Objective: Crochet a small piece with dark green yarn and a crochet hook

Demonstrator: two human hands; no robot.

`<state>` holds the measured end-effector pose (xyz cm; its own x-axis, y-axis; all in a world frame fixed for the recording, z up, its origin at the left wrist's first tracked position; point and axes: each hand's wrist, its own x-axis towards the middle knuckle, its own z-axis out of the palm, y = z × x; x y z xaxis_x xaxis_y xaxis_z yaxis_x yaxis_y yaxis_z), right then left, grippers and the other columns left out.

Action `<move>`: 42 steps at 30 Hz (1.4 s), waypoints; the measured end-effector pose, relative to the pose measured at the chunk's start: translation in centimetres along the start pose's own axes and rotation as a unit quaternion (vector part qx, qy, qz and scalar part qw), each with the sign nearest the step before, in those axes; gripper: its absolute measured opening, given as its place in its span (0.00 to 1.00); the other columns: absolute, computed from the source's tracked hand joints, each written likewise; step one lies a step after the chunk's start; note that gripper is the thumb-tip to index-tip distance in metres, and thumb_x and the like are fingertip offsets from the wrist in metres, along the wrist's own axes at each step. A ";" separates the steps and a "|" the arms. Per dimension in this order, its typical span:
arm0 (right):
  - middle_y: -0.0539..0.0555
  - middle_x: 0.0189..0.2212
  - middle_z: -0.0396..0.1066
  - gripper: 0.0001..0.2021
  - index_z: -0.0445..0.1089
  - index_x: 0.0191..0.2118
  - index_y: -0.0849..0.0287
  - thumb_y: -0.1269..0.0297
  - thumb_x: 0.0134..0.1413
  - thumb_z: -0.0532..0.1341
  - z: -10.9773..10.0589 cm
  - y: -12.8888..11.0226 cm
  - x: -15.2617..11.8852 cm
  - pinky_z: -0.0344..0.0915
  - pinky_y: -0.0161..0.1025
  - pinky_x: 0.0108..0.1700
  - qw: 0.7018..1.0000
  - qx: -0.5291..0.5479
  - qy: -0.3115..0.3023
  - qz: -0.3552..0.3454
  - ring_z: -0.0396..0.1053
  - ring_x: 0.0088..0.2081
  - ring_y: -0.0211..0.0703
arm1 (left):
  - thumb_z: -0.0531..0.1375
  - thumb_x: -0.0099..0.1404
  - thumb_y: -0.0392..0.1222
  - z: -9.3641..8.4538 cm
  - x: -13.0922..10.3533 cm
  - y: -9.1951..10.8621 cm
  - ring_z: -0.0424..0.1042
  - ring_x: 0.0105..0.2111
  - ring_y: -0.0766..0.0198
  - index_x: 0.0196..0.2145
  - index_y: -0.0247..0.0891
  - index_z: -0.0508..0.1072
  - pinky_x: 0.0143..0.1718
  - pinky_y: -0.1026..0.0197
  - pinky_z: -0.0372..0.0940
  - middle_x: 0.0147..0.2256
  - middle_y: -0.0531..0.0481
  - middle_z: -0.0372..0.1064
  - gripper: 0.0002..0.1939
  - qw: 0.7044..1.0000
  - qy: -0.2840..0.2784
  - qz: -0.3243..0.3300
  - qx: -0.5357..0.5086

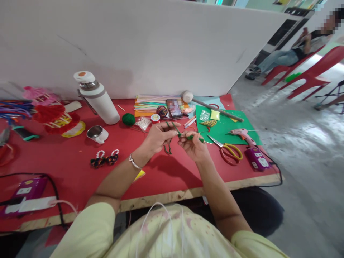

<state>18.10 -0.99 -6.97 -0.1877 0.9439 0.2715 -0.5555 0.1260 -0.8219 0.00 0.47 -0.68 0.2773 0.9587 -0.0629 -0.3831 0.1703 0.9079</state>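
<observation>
Above the middle of the red-covered table, my left hand (159, 135) is closed on green yarn (168, 147), with a strand looped over its fingers and a short piece hanging below. My right hand (195, 145) grips a slim crochet hook with a green handle (201, 139). Its tip meets the yarn between my two hands, where the fingers hide the stitches. Behind my left hand lie a green yarn ball (128, 119), a bag of white beads (143, 123) and a thread spool (155, 118). Scissors (228, 149) rest to the right of my right hand.
A white bottle (99, 102) and a steel cup (98, 134) stand at left, near beaded yarn pieces (104, 159). At right, a glue gun (243, 135) lies on green sheet (251, 132) beside a purple power box (257, 159). A white partition (150, 46) borders the table's back.
</observation>
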 end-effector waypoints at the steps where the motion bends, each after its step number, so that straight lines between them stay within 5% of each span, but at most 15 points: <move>1: 0.47 0.40 0.82 0.14 0.78 0.41 0.48 0.44 0.63 0.67 0.2 0.5 0.0 0.80 0.37 0.42 1.000 -0.006 0.008 -0.012 0.78 0.35 0.35 | 0.73 0.47 0.37 0.1 0.0 -0.1 0.55 0.16 0.76 0.40 0.34 0.85 0.18 0.66 0.46 0.21 0.58 0.66 0.19 1.000 0.002 0.006 0.003; 5: 0.49 0.42 0.81 0.16 0.78 0.43 0.47 0.42 0.67 0.61 1.2 1.1 0.1 0.79 0.40 0.43 0.992 -0.092 0.042 -0.076 0.75 0.35 0.38 | 0.70 0.51 0.36 0.2 0.1 -0.5 0.54 0.18 0.76 0.42 0.36 0.85 0.20 0.66 0.49 0.22 0.58 0.66 0.18 0.995 0.042 0.071 0.047; 10: 0.50 0.35 0.77 0.15 0.83 0.40 0.50 0.44 0.60 0.70 2.5 0.2 0.5 0.74 0.37 0.40 0.993 -0.069 0.075 -0.060 0.73 0.35 0.38 | 0.69 0.52 0.34 0.0 0.1 -0.9 0.60 0.24 0.73 0.42 0.37 0.85 0.25 0.67 0.55 0.28 0.54 0.72 0.17 0.979 0.074 0.149 0.119; 19: 0.48 0.29 0.75 0.19 0.83 0.36 0.51 0.42 0.47 0.77 3.7 -0.6 0.7 0.75 0.32 0.37 0.989 0.059 0.137 0.001 0.71 0.32 0.34 | 0.74 0.48 0.34 -0.3 0.4 -0.9 0.66 0.27 0.71 0.40 0.38 0.85 0.27 0.67 0.58 0.31 0.52 0.76 0.18 0.990 0.045 0.122 0.051; 42: 0.49 0.32 0.79 0.19 0.82 0.38 0.50 0.42 0.47 0.77 3.2 0.0 0.6 0.75 0.34 0.38 0.989 0.022 0.144 -0.019 0.75 0.35 0.37 | 0.77 0.45 0.35 0.1 0.0 0.4 0.54 0.17 0.79 0.40 0.35 0.84 0.17 0.68 0.44 0.27 0.56 0.70 0.22 0.998 0.014 0.033 -0.047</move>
<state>15.41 -1.35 -5.26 0.0696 0.9874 0.1421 -0.5935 0.1554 -0.7897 -0.11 0.50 -0.24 0.2240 0.9744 -0.0166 -0.4819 0.1255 0.8672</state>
